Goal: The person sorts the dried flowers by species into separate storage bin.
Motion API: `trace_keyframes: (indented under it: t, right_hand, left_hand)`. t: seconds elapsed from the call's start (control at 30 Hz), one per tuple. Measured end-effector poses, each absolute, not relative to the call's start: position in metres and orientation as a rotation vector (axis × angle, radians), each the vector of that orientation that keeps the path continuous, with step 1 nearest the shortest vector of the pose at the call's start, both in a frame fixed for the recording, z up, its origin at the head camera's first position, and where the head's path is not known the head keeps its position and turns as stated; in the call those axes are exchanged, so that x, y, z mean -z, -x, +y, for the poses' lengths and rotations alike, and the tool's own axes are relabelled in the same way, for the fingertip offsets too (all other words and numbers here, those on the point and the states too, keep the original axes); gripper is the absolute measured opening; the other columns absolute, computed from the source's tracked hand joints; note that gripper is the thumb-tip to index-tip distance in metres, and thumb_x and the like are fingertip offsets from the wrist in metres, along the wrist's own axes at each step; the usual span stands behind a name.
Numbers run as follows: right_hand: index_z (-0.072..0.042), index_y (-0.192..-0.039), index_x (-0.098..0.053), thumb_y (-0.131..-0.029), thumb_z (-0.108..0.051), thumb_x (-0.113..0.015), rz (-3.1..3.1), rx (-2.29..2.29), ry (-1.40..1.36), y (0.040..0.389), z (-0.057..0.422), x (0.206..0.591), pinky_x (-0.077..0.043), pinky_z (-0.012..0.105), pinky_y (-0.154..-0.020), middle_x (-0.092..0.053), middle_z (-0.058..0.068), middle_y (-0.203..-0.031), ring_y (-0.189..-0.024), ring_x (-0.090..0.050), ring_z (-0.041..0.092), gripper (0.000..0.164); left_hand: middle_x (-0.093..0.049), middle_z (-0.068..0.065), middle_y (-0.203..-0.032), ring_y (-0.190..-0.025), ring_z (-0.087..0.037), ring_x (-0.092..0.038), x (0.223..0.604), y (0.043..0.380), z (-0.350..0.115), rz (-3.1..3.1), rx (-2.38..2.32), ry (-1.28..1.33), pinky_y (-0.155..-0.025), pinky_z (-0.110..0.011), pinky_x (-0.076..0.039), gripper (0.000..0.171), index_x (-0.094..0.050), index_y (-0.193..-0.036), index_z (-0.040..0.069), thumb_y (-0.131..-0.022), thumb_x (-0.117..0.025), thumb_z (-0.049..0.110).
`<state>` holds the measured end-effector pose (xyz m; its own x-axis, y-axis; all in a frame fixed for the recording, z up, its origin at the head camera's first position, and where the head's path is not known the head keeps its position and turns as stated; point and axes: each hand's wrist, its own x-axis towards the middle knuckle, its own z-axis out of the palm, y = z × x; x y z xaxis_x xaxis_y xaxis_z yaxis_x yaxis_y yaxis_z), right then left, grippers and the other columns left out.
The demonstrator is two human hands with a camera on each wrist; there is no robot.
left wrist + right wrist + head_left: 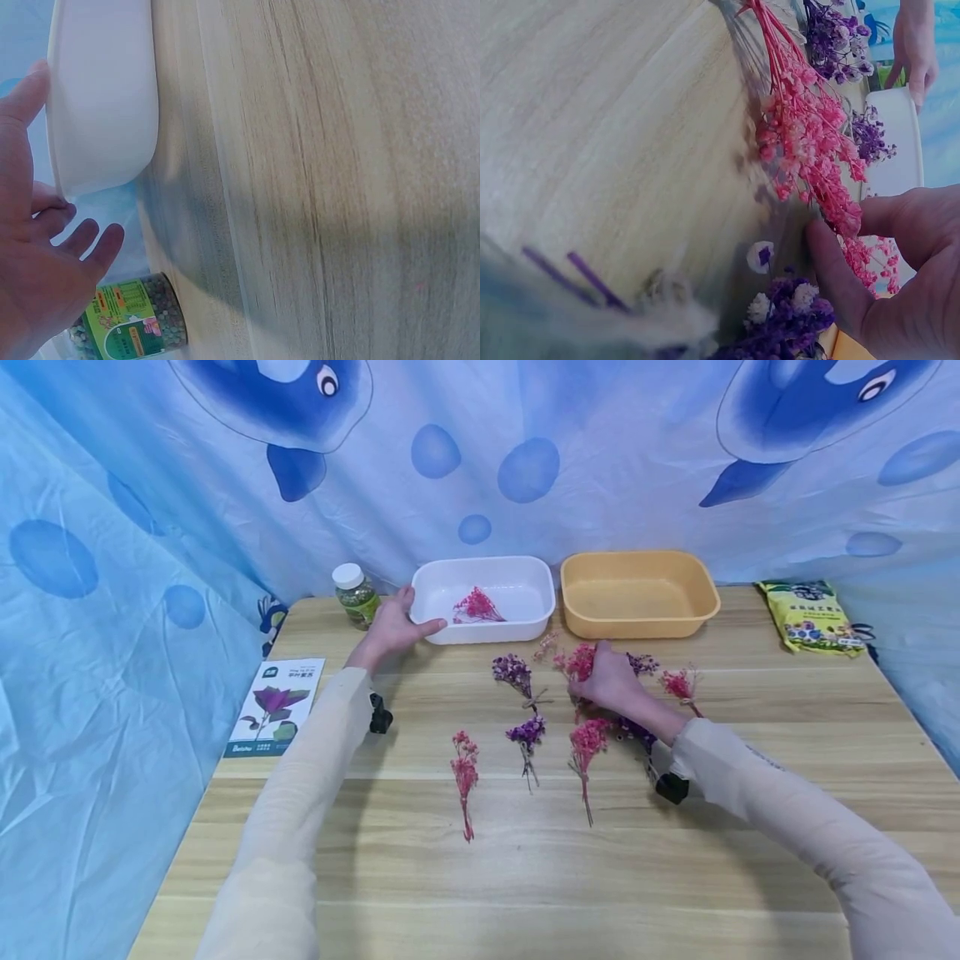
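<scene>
My left hand [390, 625] holds the left end of a white plastic tub [491, 632], its thumb over the near rim. One bunch of pink dried flowers [478, 605] lies inside that tub. My right hand [617, 681] pinches another pink dried flower bunch [581, 662] between thumb and fingers, in front of the yellow tub [637, 628]. In the right wrist view, a pink bunch [810, 127] and a purple bunch [780, 322] lie close to the fingers. The right palm partly hides the pinched bunch.
Purple bunches [527, 732] and pink bunches [465, 768] lie spread on the wooden table [480, 893]. A lidded jar [357, 597] stands left of the white tub. A flower-printed packet [275, 706] lies at left, a yellow bag [812, 617] at right. A curtain hangs behind.
</scene>
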<state>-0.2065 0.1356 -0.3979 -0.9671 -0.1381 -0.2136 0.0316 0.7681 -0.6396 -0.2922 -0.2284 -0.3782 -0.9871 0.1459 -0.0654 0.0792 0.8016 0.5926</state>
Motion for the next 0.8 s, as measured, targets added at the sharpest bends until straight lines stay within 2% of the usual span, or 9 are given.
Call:
trace_keyframes:
  t: [0.17, 0.4, 0.63, 0.8]
  right_hand:
    - [0.015, -0.133, -0.033, -0.084, -0.008, -0.077, 2.723, 1.001, 0.09, 0.2063, 0.1362, 0.3989, -0.058, 0.033, -0.053, -0.065, 0.024, -0.086, -0.053, -0.066, 0.022, 0.07]
    - [0.016, -0.143, -0.027, -0.086, -0.007, -0.075, 2.735, 1.014, 0.103, 0.2061, 0.1378, 0.3999, -0.057, 0.033, -0.054, -0.062, 0.028, -0.095, -0.056, -0.064, 0.024, 0.078]
    - [0.013, -0.144, -0.029, -0.087, -0.007, -0.072, 2.777, 1.025, 0.164, 0.2051, 0.1418, 0.4023, -0.055, 0.035, -0.051, -0.062, 0.02, -0.083, -0.057, -0.061, 0.025, 0.074]
    - [0.008, -0.148, -0.029, -0.088, -0.008, -0.074, 2.805, 1.036, 0.213, 0.2037, 0.1431, 0.3987, -0.054, 0.033, -0.049, -0.063, 0.019, -0.083, -0.057, -0.06, 0.024, 0.077]
  left_hand:
    - [-0.008, -0.024, -0.164, -0.149, -0.04, -0.01, 0.3785, 0.2923, -0.2281, 2.878, -0.942, -0.182, -0.121, -0.045, -0.011, 0.105, -0.016, -0.154, -0.006, -0.088, -0.073, 0.05]
    - [-0.01, -0.025, -0.163, -0.149, -0.04, -0.01, 0.3773, 0.2906, -0.2281, 2.888, -0.942, -0.186, -0.121, -0.046, -0.011, 0.104, -0.016, -0.154, -0.007, -0.088, -0.074, 0.049]
    - [-0.009, -0.024, -0.163, -0.15, -0.038, -0.009, 0.3787, 0.2905, -0.228, 2.882, -0.937, -0.188, -0.121, -0.045, -0.011, 0.104, -0.015, -0.154, -0.007, -0.089, -0.072, 0.05]
    - [-0.009, -0.024, -0.163, -0.15, -0.038, -0.01, 0.3769, 0.2892, -0.2276, 2.887, -0.941, -0.176, -0.121, -0.045, -0.012, 0.104, -0.015, -0.155, -0.006, -0.088, -0.073, 0.049]
